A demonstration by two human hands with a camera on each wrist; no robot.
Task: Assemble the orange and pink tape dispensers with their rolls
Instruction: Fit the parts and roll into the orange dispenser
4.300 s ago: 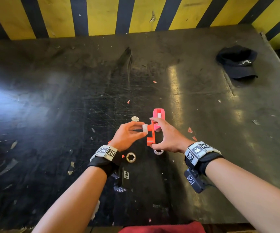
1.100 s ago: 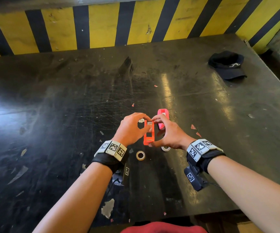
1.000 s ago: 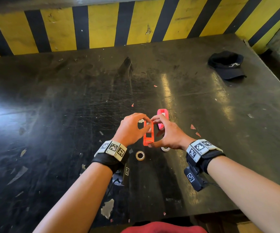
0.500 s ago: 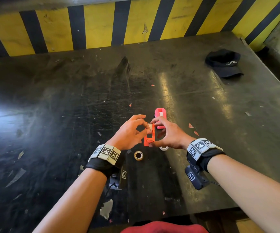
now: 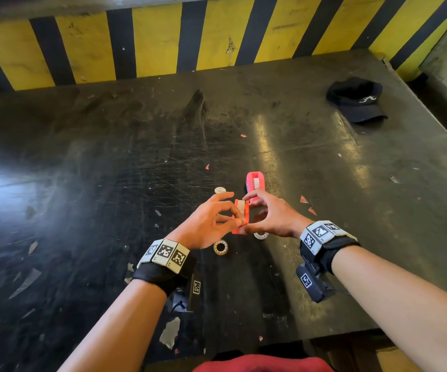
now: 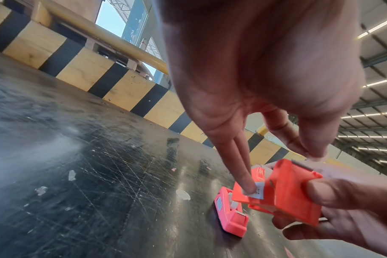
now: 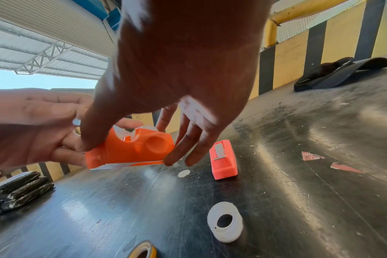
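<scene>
The right hand (image 5: 273,218) grips the orange dispenser (image 5: 241,216) above the table (image 5: 109,183) while the left hand's (image 5: 206,224) fingertips pinch tape at its top, the pink dispenser (image 5: 255,183) lying just beyond.

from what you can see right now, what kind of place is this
Probably a workbench in a factory or warehouse: a scratched black metal tabletop, a yellow-and-black hazard-striped barrier behind it, and a corrugated roof on steel trusses overhead.

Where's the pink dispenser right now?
The pink dispenser lies on the black table, just beyond the right hand, which holds the orange dispenser. The right wrist view shows it right of that.
</scene>
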